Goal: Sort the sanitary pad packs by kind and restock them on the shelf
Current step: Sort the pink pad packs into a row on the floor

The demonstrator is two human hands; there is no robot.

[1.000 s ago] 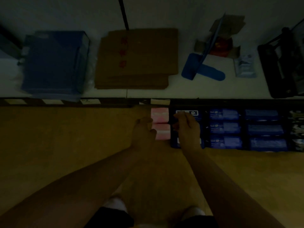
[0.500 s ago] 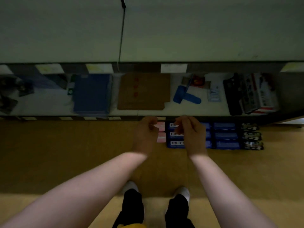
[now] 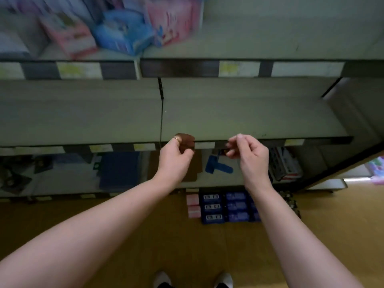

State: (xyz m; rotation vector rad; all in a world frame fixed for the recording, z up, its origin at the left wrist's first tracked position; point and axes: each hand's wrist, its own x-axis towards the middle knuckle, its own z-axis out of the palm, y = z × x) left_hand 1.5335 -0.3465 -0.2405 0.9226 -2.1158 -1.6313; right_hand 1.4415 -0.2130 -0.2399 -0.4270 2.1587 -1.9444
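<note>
Shelving bay, middle shelf (image 3: 249, 113) at hand height. Mixed packs (image 3: 116, 36): top shelf, left, blurred. Left hand (image 3: 174, 161): fingers curled round brown scrap (image 3: 187, 140). Sorted packs (image 3: 213, 207): floor rows below. Right hand (image 3: 249, 154): fingertips pinched together, on what cannot be told. Step: restocking pending; next, stoop for one kind.

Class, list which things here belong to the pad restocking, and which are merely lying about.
Job: pink packs and blue packs on the floor, mixed packs up top, middle shelf.
Lying about: cardboard, blue box, blue scoop.
</note>
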